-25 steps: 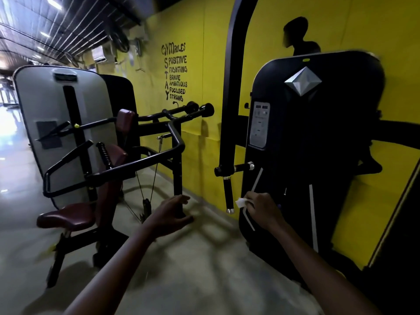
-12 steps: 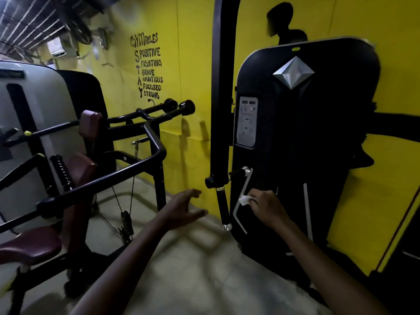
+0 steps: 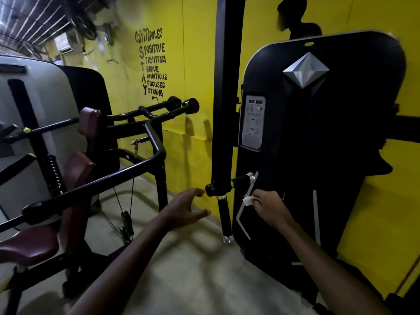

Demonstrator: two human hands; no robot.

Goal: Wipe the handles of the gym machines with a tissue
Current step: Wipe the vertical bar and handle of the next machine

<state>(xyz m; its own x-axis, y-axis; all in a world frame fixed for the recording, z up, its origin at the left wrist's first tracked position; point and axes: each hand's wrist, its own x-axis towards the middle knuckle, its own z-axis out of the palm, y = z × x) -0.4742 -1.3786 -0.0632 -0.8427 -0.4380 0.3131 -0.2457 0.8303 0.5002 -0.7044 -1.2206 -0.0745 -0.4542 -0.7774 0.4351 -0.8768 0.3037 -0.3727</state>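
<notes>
A black vertical handle (image 3: 224,218) with silver end caps hangs from a tall black arm (image 3: 223,98) in the middle of the head view. A short horizontal handle (image 3: 242,179) sticks out to the right at the joint. My right hand (image 3: 269,206) pinches a small white tissue (image 3: 248,199) just right of the vertical handle, apart from it. My left hand (image 3: 187,206) reaches with spread fingers toward the joint, its fingertips just left of it, holding nothing.
A black weight-stack cover (image 3: 318,133) with a silver diamond stands behind the handles, against the yellow wall (image 3: 197,64). To the left is another machine with black bars (image 3: 102,178), maroon pads (image 3: 88,120) and a maroon seat (image 3: 27,245). Grey floor (image 3: 193,269) lies below.
I have stepped closer to the hanging handles. My left hand has risen and reached forward to the joint. My right hand with the tissue stays beside the vertical handle.
</notes>
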